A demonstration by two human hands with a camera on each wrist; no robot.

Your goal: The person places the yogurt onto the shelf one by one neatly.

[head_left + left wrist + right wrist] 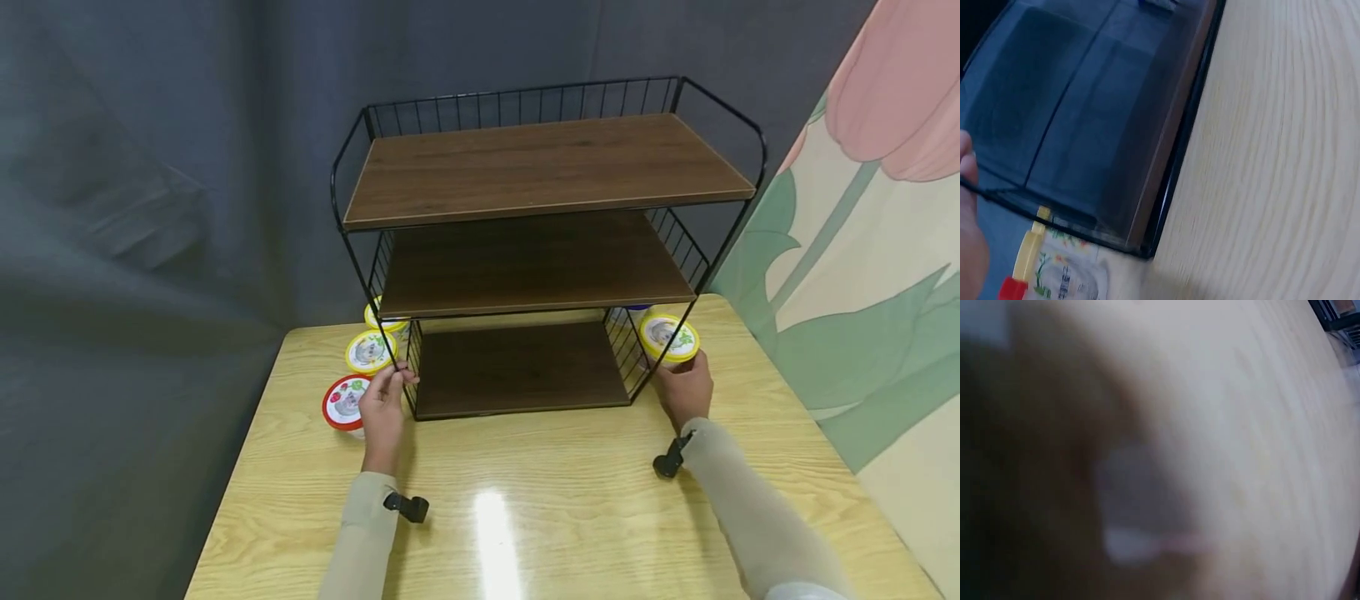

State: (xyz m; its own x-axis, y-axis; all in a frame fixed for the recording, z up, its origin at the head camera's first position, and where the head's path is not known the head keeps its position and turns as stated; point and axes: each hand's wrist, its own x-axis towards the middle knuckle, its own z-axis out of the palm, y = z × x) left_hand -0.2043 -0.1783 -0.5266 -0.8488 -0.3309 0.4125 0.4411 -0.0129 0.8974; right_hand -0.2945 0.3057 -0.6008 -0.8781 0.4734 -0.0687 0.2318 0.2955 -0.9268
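Black metal wire and dark brown boards make the three-tier rack [540, 262], which stands on the pale wooden table [570, 492]. In the head view, the left hand [384, 410] pinches the rack's left front post [367, 293] with a narrow grip, and the left arm [367, 517] reaches almost straight forward. The right hand [686, 393] holds a yellow-lidded tub [670, 335] just beside the rack's right side, low on the near wall; the grip seems as wide as the tub, although some fingers are hidden. The right arm [750, 508] comes slantwise from the lower right corner. I judge the tub light, with smooth and rather thin walls which may dent or slip, so it is better held just under the lid's rim. The rack looks stiff and heavier, and a post should give a sure hold. In the left wrist view, the fingers are bent at the post, and other tubs [1069, 281] stand just outside the rack. The right wrist view is very blurred; from it alone I cannot tell the grip.
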